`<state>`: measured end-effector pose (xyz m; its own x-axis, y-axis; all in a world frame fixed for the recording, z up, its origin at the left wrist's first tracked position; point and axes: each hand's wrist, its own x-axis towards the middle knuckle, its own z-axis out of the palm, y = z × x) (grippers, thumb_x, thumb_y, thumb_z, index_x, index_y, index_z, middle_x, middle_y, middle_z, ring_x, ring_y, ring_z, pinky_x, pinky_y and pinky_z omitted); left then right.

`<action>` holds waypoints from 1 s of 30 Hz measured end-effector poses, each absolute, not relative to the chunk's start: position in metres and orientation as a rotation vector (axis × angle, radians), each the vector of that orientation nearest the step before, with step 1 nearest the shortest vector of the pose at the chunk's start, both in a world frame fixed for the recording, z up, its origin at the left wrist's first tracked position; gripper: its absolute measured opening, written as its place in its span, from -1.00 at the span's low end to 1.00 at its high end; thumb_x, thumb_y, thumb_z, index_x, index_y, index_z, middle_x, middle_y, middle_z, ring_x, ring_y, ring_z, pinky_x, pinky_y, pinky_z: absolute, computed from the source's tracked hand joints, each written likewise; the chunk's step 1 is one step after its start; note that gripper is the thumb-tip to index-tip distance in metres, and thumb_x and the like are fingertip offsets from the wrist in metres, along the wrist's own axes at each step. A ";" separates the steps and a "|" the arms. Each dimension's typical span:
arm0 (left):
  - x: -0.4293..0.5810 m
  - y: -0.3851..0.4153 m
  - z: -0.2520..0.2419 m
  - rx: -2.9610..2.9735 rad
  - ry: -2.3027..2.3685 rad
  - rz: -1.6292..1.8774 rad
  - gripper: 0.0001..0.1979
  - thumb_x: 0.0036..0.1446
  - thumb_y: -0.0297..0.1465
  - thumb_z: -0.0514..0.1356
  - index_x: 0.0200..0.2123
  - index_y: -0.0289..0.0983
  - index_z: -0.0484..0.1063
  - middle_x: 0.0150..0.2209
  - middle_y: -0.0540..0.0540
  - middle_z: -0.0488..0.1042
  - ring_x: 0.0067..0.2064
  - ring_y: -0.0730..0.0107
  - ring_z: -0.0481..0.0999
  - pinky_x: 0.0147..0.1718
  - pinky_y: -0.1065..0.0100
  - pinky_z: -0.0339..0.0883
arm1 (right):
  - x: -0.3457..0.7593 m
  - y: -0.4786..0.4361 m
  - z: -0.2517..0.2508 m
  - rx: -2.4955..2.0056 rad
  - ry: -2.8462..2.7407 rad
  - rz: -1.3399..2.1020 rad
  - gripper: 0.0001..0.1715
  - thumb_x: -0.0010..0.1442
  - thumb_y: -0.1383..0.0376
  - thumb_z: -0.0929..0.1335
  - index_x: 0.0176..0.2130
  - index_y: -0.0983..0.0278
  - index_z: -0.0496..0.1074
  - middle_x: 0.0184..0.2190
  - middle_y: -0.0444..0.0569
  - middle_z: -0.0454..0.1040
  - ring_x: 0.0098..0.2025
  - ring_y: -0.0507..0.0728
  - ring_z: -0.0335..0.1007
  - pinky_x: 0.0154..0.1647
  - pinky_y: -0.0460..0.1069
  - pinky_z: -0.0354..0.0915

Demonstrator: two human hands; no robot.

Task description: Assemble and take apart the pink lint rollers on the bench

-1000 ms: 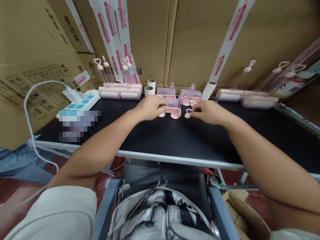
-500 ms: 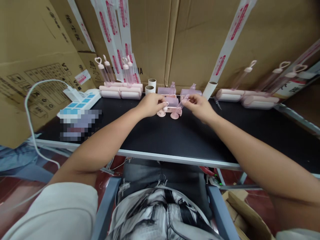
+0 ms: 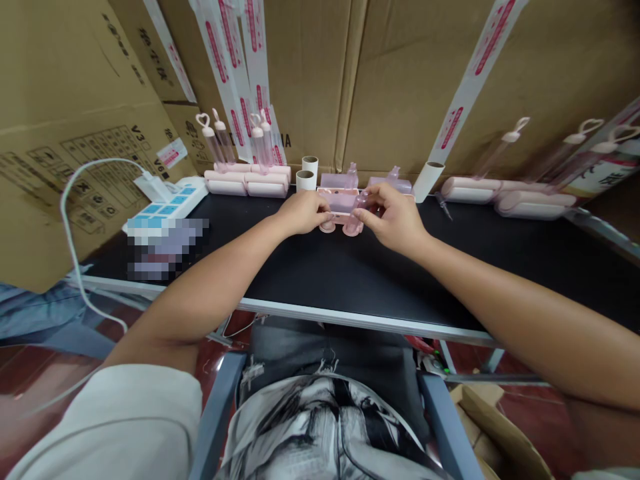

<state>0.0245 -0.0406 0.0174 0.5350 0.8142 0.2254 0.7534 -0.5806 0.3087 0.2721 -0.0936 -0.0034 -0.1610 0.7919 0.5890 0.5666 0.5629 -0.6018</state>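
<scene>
My right hand point(image 3: 397, 217) grips a clear pink tube point(image 3: 361, 202) between thumb and fingers. The tube stands nearly upright over a pink round base point(image 3: 352, 229). My left hand point(image 3: 306, 212) is closed in a pinch beside a second pink round piece point(image 3: 327, 227); its fingertips hide whatever they hold. Just behind both hands lies a pink holder with a translucent lilac cylinder point(image 3: 340, 202). Farther back are two more lilac cylinders, one point(image 3: 336, 181) on the left and one point(image 3: 376, 185) partly behind my right hand, each with a small clear spout-like piece.
Pink rollers point(image 3: 267, 185) with heart-topped tubes stand at the back left; similar rollers point(image 3: 470, 189) are at the back right. White cardboard tubes point(image 3: 306, 180) stand near the middle. A power strip point(image 3: 167, 207) with a white cable lies left. Cardboard point(image 3: 310, 80) walls the black table's point(image 3: 300, 273) rear.
My right hand has brought the tube left and more upright, over the round base. A small heart-topped cap visible at my left fingertips before is now hidden. The view has shifted slightly.
</scene>
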 end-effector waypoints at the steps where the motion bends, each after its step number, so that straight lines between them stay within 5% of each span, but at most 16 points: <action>1: 0.024 -0.041 0.017 2.586 1.343 0.525 -0.80 0.32 -0.29 0.34 -0.25 -0.24 0.76 -0.28 -0.11 0.71 -0.28 0.30 0.55 -0.25 0.26 0.28 | 0.271 -0.095 -0.003 -1.126 -1.855 0.259 -0.65 0.22 0.12 0.50 -0.05 0.17 0.43 -0.18 0.02 0.72 -0.21 0.26 0.59 -0.03 0.18 0.44; 21: 0.021 -0.041 0.020 2.658 1.333 0.436 -0.77 0.28 -0.28 0.31 -0.30 -0.25 0.76 -0.24 -0.15 0.68 -0.25 0.29 0.56 -0.24 0.26 0.30 | 0.266 -0.086 -0.008 -1.231 -1.801 0.241 -0.65 0.20 0.13 0.51 -0.09 0.15 0.40 -0.27 -0.04 0.69 -0.30 0.23 0.53 -0.06 0.19 0.43; 30: 0.023 -0.048 0.027 2.682 1.370 0.461 -0.75 0.26 -0.28 0.35 -0.11 -0.29 0.76 -0.06 -0.22 0.69 -0.07 0.13 0.65 -0.13 0.22 0.39 | 0.268 -0.077 -0.020 -1.105 -1.827 0.310 -0.55 0.16 0.14 0.52 -0.01 0.17 0.41 -0.15 0.03 0.71 -0.19 0.26 0.59 -0.01 0.21 0.44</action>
